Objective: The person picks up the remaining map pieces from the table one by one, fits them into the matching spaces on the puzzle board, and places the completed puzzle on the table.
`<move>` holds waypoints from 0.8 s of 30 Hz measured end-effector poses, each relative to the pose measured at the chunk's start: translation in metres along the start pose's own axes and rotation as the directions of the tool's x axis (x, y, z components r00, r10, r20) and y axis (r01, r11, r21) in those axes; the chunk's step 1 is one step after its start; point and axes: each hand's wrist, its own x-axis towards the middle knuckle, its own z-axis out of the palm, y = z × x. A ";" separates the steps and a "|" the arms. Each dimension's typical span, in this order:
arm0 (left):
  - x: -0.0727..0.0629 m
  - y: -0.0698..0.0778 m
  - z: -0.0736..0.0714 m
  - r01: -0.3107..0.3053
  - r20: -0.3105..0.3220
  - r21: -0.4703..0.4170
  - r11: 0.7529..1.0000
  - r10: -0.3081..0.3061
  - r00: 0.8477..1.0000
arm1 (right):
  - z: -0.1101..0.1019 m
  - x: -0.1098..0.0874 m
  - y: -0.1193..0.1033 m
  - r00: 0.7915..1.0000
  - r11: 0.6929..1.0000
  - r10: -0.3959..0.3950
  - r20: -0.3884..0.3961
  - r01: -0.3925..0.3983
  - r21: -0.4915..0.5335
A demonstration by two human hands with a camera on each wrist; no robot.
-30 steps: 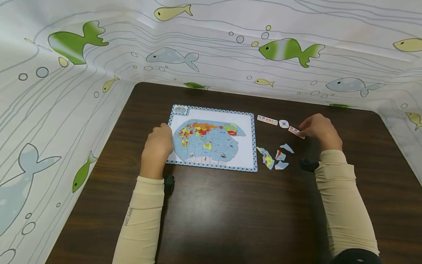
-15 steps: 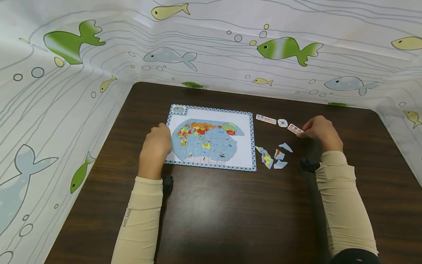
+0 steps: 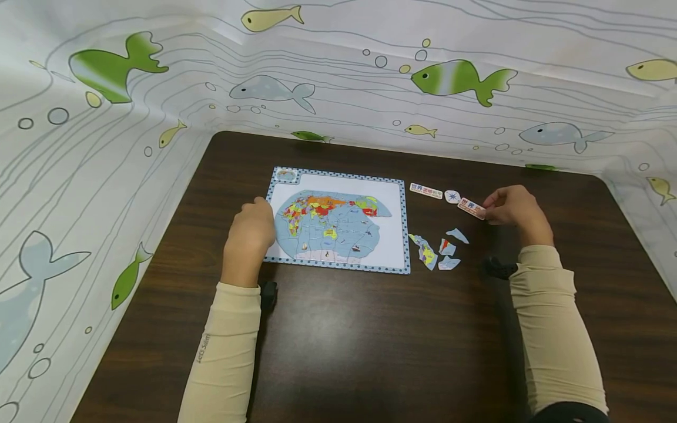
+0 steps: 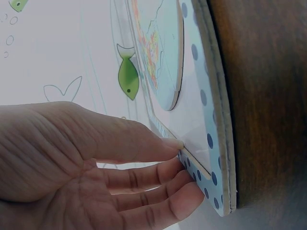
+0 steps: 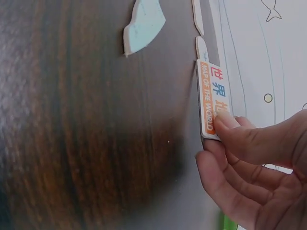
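Note:
My left hand (image 3: 251,226) grips the left edge of a world-map puzzle board (image 3: 388,247), thumb (image 4: 165,143) over the dotted rim and fingers at its outer side. The board lies flat, its blue oval map (image 3: 344,226) partly assembled, with white base showing at the right. Between thumb and fingers, my right hand (image 3: 515,210) pinches a small title piece (image 5: 211,98) printed "MAP OF THE WORLD". In the head view, the piece's left end is right beside a compass-rose piece (image 3: 452,197). The thumb covers part of the lettering.
Left of the compass piece lies a longer label piece (image 3: 425,191). Several loose map pieces rest right of the board, including a yellow and purple one (image 3: 425,251) and a blue one (image 3: 457,235). A fish-print sheet (image 3: 359,117) rises behind the dark table (image 3: 359,341).
My right hand has taken a firmer pinch on the title piece and raised it slightly, bringing it close to the compass piece. The left hand stays at the board's edge. The head view shifts slightly.

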 end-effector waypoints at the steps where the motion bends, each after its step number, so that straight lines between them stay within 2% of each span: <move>1: 0.000 0.000 0.000 0.000 -0.001 -0.001 1.000 0.000 1.000 | 0.000 0.000 -0.001 1.000 1.000 -0.002 0.009 0.002 0.008; 14: 0.002 -0.001 0.000 -0.010 -0.005 0.005 1.000 0.010 1.000 | 0.005 -0.001 -0.017 0.997 0.991 -0.061 0.051 0.055 0.122; 24: 0.001 -0.001 0.000 -0.013 -0.005 -0.007 1.000 0.013 1.000 | 0.019 0.003 -0.044 0.994 0.990 -0.110 0.026 0.107 0.097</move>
